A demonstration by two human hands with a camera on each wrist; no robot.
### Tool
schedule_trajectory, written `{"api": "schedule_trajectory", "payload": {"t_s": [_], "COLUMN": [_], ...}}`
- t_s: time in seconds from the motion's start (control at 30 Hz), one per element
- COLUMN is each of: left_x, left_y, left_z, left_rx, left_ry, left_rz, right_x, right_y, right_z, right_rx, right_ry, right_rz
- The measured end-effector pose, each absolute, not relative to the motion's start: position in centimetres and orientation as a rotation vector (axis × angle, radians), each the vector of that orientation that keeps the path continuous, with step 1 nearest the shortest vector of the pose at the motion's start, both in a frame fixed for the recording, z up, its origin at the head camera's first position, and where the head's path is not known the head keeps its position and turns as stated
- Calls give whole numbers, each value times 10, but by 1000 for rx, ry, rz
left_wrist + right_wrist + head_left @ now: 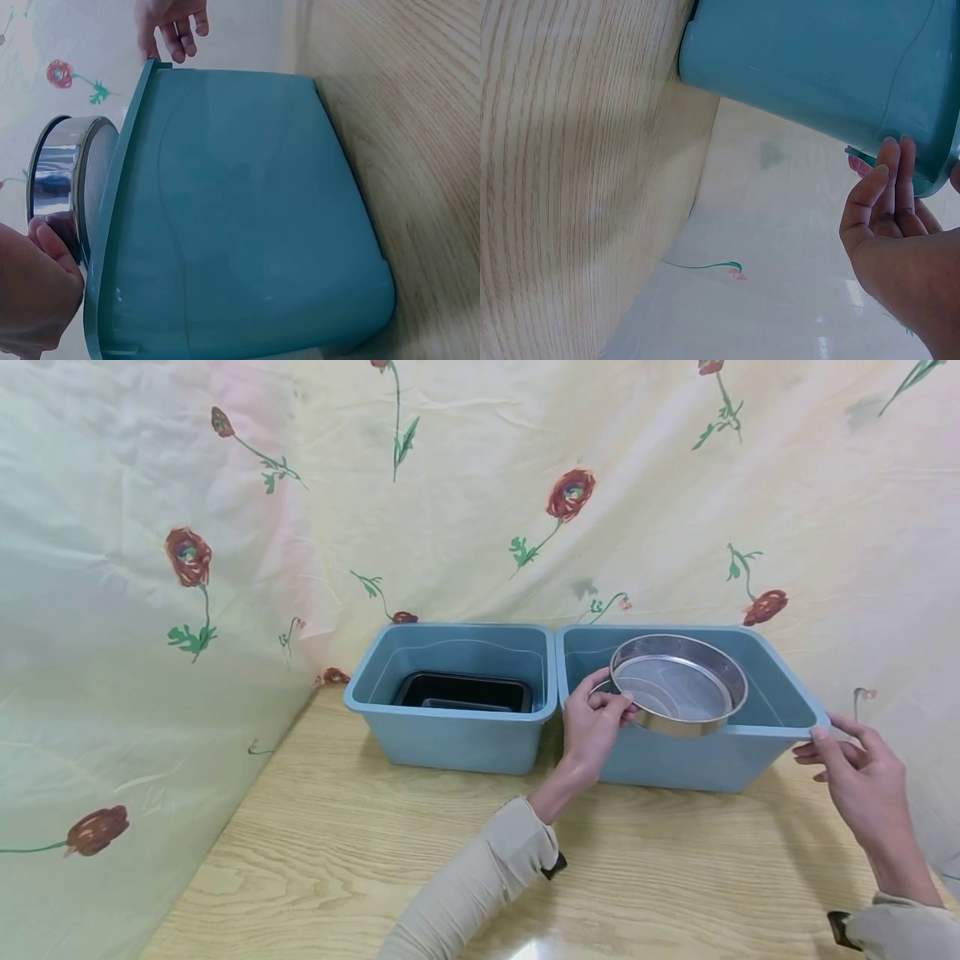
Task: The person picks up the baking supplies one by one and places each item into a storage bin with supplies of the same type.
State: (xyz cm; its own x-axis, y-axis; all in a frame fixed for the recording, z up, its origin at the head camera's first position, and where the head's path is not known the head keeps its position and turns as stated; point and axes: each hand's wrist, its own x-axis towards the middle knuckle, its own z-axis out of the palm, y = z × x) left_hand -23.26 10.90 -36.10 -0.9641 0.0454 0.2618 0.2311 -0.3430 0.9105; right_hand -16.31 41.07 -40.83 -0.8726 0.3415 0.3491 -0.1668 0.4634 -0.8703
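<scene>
The left hand (592, 727) pinches the steel sieve (678, 683) by its 9 o'clock rim, above the right bin (780, 689); the right hand (855, 768), fingers relaxed, steadies that bin's 3 o'clock corner.

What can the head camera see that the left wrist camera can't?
Only the head view shows the left bin with its black tray, and the sieve's mesh inside.

Only the left wrist view shows the right bin's outer side wall up close.

Both show the left hand gripping the metal sieve and the right hand touching the right bin's rim.
</scene>
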Motion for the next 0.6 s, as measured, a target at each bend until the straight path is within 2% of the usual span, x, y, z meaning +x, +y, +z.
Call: {"api": "schedule_trajectory", "payload": {"t_s": [0.6], "left_x": [-242], "left_y": [109], "left_z": [-355], "left_rx": [-304], "left_ry": [-1788], "left_rz": [-2403], "right_x": [-163], "right_y": [412], "right_z": [-407], "right_rx": [-116], "right_ry": [-2193], "right_rz": [1471]}}
